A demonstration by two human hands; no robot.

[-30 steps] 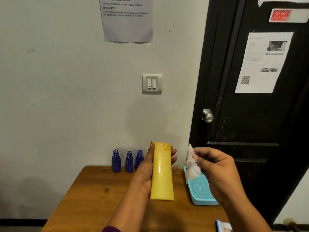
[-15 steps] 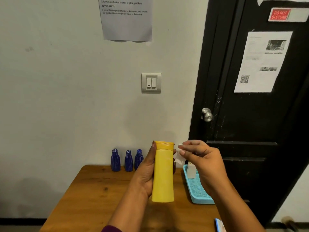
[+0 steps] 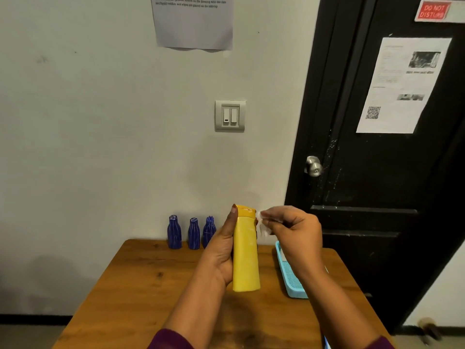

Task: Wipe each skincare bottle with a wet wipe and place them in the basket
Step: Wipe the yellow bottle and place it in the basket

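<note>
My left hand (image 3: 221,250) grips a tall yellow bottle (image 3: 245,250), held upright above the wooden table (image 3: 141,285), cap end up. My right hand (image 3: 293,235) pinches a white wet wipe (image 3: 263,224) against the right side of the bottle's cap. Three small blue bottles (image 3: 193,234) stand in a row at the table's back edge by the wall. A light blue basket (image 3: 293,285) lies on the table's right side, partly hidden by my right forearm; a white thing lies in it, mostly hidden.
A black door (image 3: 377,159) with a metal knob (image 3: 313,166) stands right of the table. The white wall carries a light switch (image 3: 230,116) and a paper notice (image 3: 193,23). A blue-edged packet (image 3: 326,343) peeks out at the table's front right.
My right hand has brought the wipe left and up from beside the basket to the bottle's cap. The bottle has stayed upright in my left hand.
</note>
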